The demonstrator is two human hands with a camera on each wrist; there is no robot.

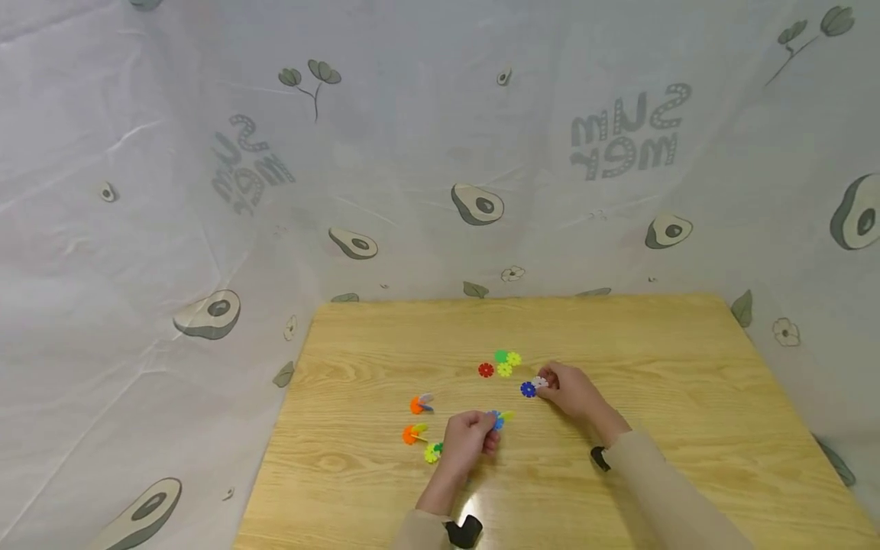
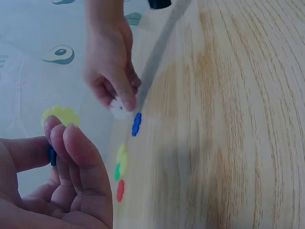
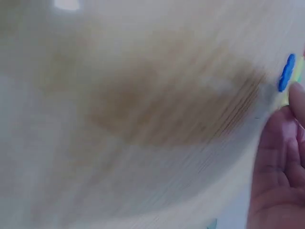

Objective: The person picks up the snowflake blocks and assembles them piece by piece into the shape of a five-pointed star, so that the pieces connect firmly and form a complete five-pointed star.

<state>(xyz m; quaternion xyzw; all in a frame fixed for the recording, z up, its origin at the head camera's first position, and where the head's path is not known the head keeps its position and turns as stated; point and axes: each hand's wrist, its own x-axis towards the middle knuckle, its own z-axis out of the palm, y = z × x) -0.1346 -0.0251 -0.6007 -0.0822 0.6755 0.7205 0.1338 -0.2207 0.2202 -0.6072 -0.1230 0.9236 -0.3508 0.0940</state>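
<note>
My left hand (image 1: 467, 439) pinches a blue notched plastic disc (image 1: 498, 421) between thumb and fingers. A yellow disc (image 2: 61, 116) sticks out from it and looks joined to it. My right hand (image 1: 569, 389), to the right and farther back, holds a white notched disc (image 2: 120, 108) by its edge. Close beside the white disc, a dark blue disc (image 1: 528, 389) lies on the table; in the left wrist view the dark blue disc (image 2: 137, 124) appears just past the right fingertips. The right wrist view is blurred and hides most of that grip.
A red disc (image 1: 486, 370), a green disc (image 1: 501, 357) and two yellow discs (image 1: 505, 370) lie behind the hands. Left of the left hand are joined clusters with orange discs (image 1: 410, 435) and a yellow-green cluster (image 1: 431, 454). Printed sheeting (image 1: 412, 153) walls the wooden table (image 1: 687, 428).
</note>
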